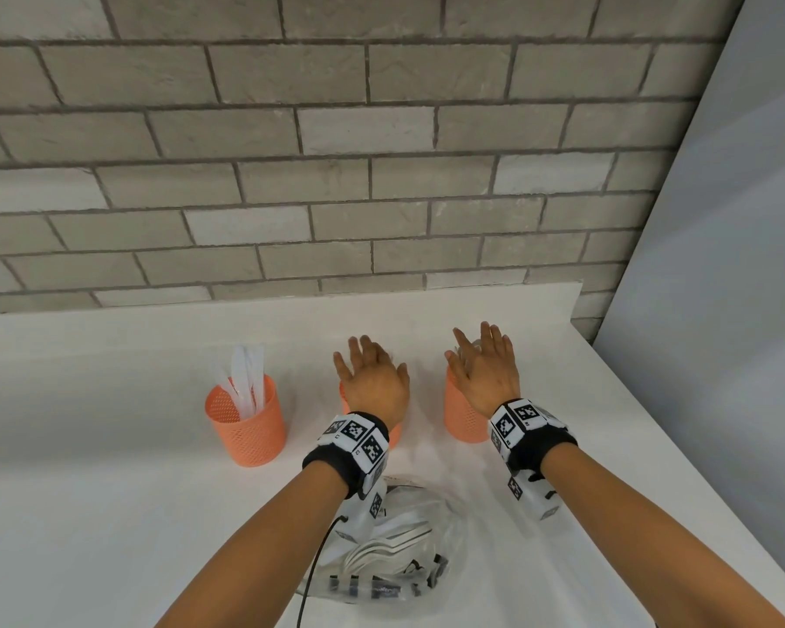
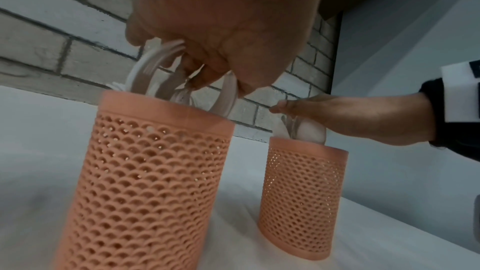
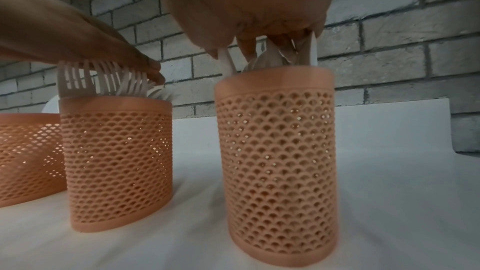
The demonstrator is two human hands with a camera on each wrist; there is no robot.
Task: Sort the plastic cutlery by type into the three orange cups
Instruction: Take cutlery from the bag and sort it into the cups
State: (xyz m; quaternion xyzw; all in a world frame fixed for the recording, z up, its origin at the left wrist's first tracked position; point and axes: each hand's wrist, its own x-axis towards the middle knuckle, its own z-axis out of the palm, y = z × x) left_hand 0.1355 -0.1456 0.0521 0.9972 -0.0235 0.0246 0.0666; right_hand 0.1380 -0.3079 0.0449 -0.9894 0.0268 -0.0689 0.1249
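Note:
Three orange mesh cups stand in a row on the white counter. The left cup (image 1: 245, 419) holds white knives (image 1: 248, 378). My left hand (image 1: 368, 369) lies flat over the middle cup (image 2: 145, 182), fingers straight, touching the tines of the forks (image 3: 103, 81) that stand in it. My right hand (image 1: 483, 355) lies flat in the same way over the right cup (image 3: 278, 171), resting on the spoons (image 3: 265, 59) inside. Neither hand grips anything. In the head view both hands hide most of the middle and right cups (image 1: 461, 414).
A clear plastic bag (image 1: 395, 541) with white cutlery showing inside lies on the counter under my forearms, near the front. A grey brick wall (image 1: 381, 174) runs behind the cups. The counter's right edge (image 1: 680, 428) slants away beside the right cup.

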